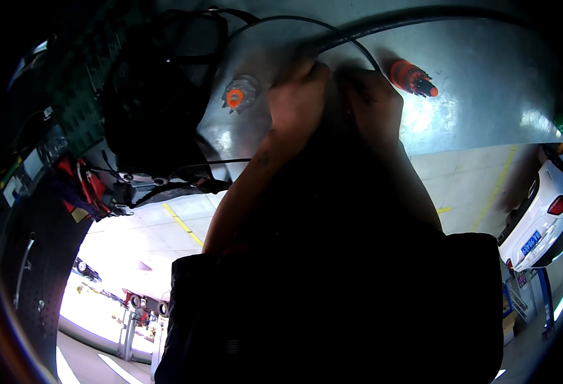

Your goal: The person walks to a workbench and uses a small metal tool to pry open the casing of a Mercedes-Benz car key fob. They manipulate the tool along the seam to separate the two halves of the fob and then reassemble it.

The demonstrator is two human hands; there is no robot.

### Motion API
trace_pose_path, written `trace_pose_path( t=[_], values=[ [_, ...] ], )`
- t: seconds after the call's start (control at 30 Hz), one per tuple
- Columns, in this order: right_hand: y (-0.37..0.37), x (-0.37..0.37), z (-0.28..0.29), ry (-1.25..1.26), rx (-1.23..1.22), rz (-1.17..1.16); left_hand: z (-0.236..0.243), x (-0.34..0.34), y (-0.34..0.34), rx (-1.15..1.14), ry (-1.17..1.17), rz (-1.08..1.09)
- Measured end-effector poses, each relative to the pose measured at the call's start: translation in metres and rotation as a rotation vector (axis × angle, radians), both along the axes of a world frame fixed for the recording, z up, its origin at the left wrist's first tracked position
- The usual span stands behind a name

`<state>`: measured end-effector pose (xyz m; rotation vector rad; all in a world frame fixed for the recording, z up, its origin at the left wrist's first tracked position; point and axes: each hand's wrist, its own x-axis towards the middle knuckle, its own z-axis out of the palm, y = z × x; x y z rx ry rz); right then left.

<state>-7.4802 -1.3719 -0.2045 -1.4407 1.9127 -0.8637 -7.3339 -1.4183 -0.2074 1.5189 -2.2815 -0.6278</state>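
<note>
Near the far edge of a metal bench [473,121], my left hand [294,102] is closed, fingers curled beside a thick black hose [422,18]; what it grips is hidden. My right hand [374,105] is bent closed over something dark and shadowed between the two hands, just below a thin black cable [333,29]. Left of my left hand stands a small grey fitting with an orange ring [248,89]. A red-and-black cylindrical object [409,77] lies to the right of my right hand.
A black bag with straps [150,96] covers the bench's left part, by a green slatted mat [76,83]. Red and dark bundled items [86,185] hang at the left. A white car [544,211] is at the right, on a tiled floor [467,179] with yellow lines.
</note>
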Motion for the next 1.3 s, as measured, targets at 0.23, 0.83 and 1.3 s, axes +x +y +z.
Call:
trace_pose_path(
  t=[0.23,0.83,1.3],
  values=[
    [0.005,0.009,0.125,-0.493,-0.162,-0.080,0.124,0.022,0.007,0.835,1.013,0.279],
    [0.069,0.092,0.232,-0.064,-0.694,0.329,0.171,0.092,0.086,0.598,1.932,-0.105],
    [0.071,0.104,0.238,-0.072,-0.765,0.363,0.184,0.097,0.090,0.363,1.897,-0.126]
  ],
)
